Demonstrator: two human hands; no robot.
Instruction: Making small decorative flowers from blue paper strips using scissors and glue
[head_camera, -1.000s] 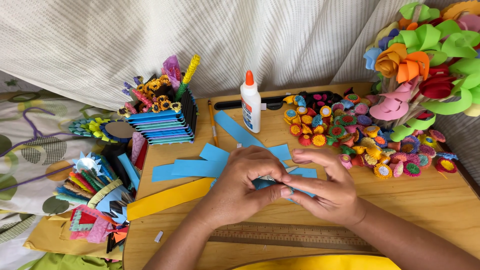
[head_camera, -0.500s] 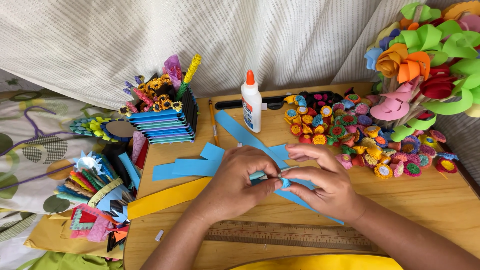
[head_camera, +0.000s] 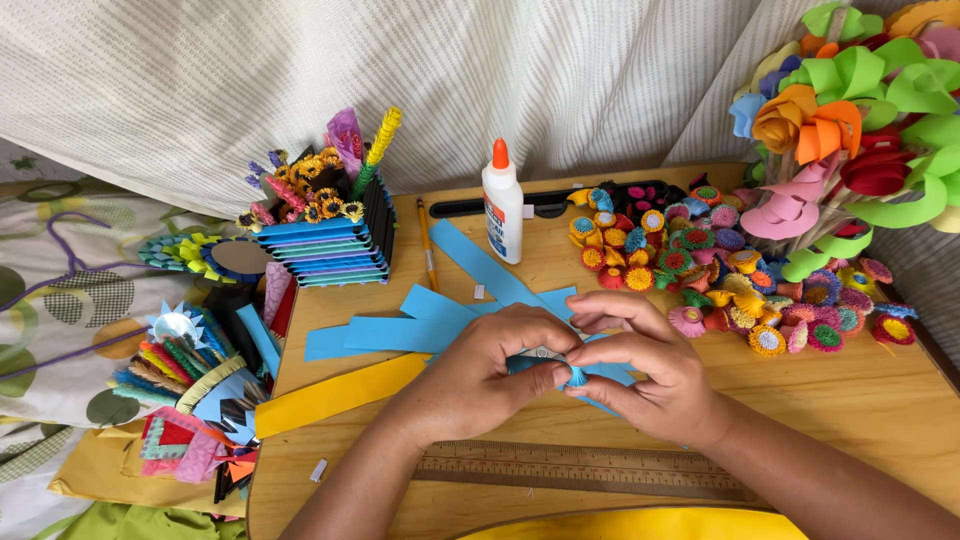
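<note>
Both hands bare: left hand, right hand; no sleeves, forearms uncovered.

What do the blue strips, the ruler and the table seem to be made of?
Blue strips: likely matte craft paper or thin foam, flat with clean-cut edges. Ruler: apparently wood, brown with a visible grain. Table: seemingly pale wood or laminate, smooth and faintly streaked.

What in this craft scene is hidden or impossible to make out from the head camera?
- The small blue paper piece between the fingertips: mostly covered by the left hand and right hand, so its shape is unclear.
- Blue paper strips: their near ends vanish under both hands.
- Yellow sheet: cut off by the bottom edge.
- Paper flower bouquet: cropped by the right and top edges.
- Wooden ruler: markings too small to read.
</note>
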